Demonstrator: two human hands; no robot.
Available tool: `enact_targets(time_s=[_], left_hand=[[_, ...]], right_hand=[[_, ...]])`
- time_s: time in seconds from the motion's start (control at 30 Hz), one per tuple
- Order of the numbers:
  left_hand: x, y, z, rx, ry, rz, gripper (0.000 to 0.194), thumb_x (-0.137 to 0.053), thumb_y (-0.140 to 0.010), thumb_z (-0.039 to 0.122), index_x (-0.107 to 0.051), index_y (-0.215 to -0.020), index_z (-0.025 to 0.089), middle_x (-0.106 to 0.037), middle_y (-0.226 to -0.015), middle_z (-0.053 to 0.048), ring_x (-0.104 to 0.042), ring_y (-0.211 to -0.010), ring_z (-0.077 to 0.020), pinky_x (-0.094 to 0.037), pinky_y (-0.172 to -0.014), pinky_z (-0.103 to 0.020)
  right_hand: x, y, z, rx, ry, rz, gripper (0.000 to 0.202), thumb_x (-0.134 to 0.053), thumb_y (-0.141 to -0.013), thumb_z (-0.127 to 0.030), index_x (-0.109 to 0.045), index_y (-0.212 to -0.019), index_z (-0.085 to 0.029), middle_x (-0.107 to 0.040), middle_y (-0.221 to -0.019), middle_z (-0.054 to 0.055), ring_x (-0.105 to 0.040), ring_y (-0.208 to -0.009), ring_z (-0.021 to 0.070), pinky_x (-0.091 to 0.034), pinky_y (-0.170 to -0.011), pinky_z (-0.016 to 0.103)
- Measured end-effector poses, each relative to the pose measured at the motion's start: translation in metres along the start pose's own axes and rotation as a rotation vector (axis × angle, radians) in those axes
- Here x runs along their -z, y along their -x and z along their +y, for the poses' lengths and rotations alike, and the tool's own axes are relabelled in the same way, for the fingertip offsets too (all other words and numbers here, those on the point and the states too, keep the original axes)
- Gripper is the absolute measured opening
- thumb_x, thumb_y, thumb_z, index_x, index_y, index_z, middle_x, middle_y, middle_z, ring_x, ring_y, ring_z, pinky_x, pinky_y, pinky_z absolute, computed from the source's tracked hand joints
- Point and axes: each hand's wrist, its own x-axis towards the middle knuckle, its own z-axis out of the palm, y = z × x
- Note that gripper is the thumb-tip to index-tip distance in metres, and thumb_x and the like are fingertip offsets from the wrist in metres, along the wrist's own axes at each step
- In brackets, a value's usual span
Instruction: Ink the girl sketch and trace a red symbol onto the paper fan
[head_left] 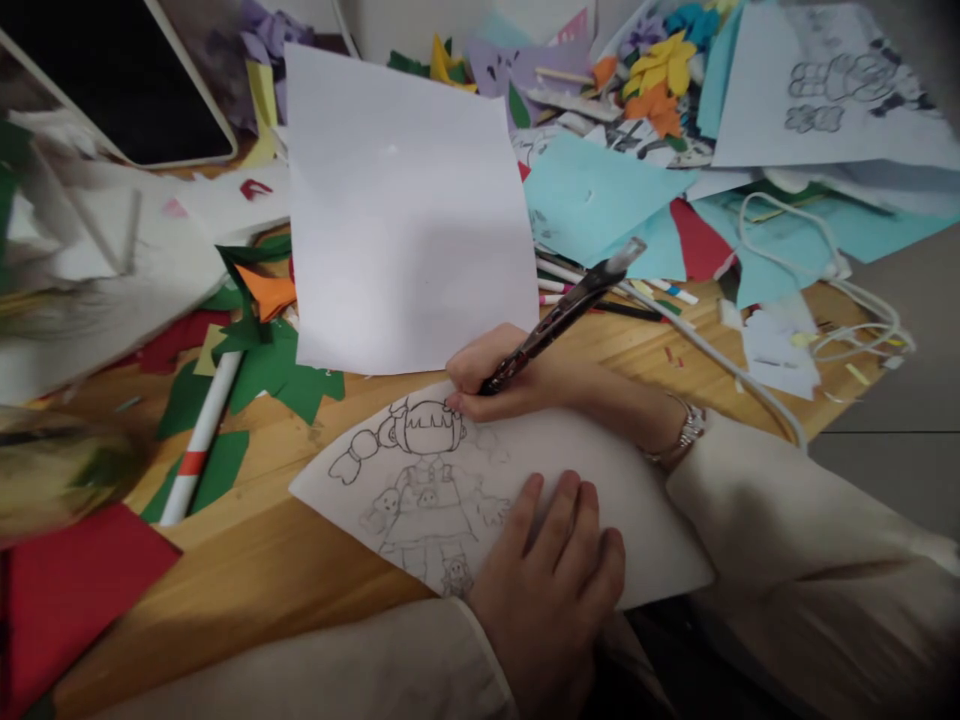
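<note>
A white sheet [600,510] lies on the wooden table with a line drawing of a girl figure at its left; her head and one side braid have dark outlines, the dress is in fainter lines. My right hand [499,375] is closed around a black pen [551,325], near the top right of the drawn head; the pen tip is hidden by the fingers. Flat on the sheet, right of the drawn dress, rests my left hand [551,570], fingers spread a little and nothing held.
Behind stands a blank white sheet [412,220]. Green paper scraps [281,370], a white marker [199,440] and red paper [82,600] lie at left. Blue paper [600,190], pens and a white cable [720,370] are at right; a dark-screened tablet [120,70] is back left.
</note>
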Motion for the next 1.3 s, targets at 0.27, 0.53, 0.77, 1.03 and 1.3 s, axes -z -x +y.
enact_targets(time_s=[0.27, 0.53, 0.77, 1.03, 1.3], left_hand=[[0.0004, 0.0010, -0.0001, -0.011, 0.001, -0.012, 0.047, -0.045, -0.093, 0.039, -0.050, -0.130, 0.011, -0.048, -0.140, -0.021, -0.039, -0.134, -0.0382, -0.014, -0.111, -0.057], [-0.0020, 0.0004, 0.0013, -0.005, 0.005, 0.005, 0.044, -0.044, -0.094, 0.037, -0.050, -0.129, 0.011, -0.049, -0.139, -0.022, -0.041, -0.134, -0.0383, -0.015, -0.111, -0.057], [-0.0005, 0.0007, 0.0008, -0.013, -0.005, -0.010, 0.044, -0.044, -0.095, 0.037, -0.049, -0.130, 0.011, -0.049, -0.140, -0.021, -0.040, -0.134, -0.0377, -0.017, -0.111, -0.056], [0.0016, 0.0002, 0.0011, -0.004, -0.007, -0.013, 0.043, -0.044, -0.095, 0.036, -0.050, -0.129, 0.011, -0.050, -0.139, -0.020, -0.041, -0.133, -0.0367, -0.017, -0.111, -0.056], [0.0008, 0.0007, 0.0023, 0.003, 0.026, -0.021, 0.048, -0.046, -0.093, 0.040, -0.049, -0.130, 0.010, -0.047, -0.141, -0.022, -0.038, -0.135, -0.0386, -0.014, -0.112, -0.057]], right_hand=[[0.0011, -0.0004, -0.0014, 0.006, 0.008, -0.022, 0.032, -0.051, -0.086, -0.012, -0.030, -0.063, -0.019, -0.029, -0.062, -0.007, -0.029, -0.057, 0.0049, -0.028, -0.054, 0.020], [0.0004, -0.0003, 0.0000, 0.027, -0.014, -0.010, 0.032, -0.052, -0.086, -0.011, -0.031, -0.063, -0.018, -0.029, -0.061, -0.007, -0.029, -0.056, 0.0046, -0.027, -0.053, 0.021], [0.0002, 0.0003, 0.0000, 0.022, 0.008, -0.005, 0.031, -0.053, -0.085, -0.010, -0.032, -0.063, -0.018, -0.030, -0.061, -0.007, -0.030, -0.056, 0.0040, -0.027, -0.053, 0.019], [0.0002, 0.0000, -0.0007, 0.019, 0.020, -0.012, 0.030, -0.051, -0.086, -0.010, -0.031, -0.064, -0.018, -0.030, -0.061, -0.006, -0.030, -0.056, 0.0046, -0.028, -0.053, 0.019], [0.0002, 0.0001, -0.0012, 0.039, 0.014, -0.017, 0.030, -0.050, -0.088, -0.012, -0.031, -0.065, -0.019, -0.031, -0.062, -0.006, -0.030, -0.057, 0.0048, -0.028, -0.054, 0.020]])
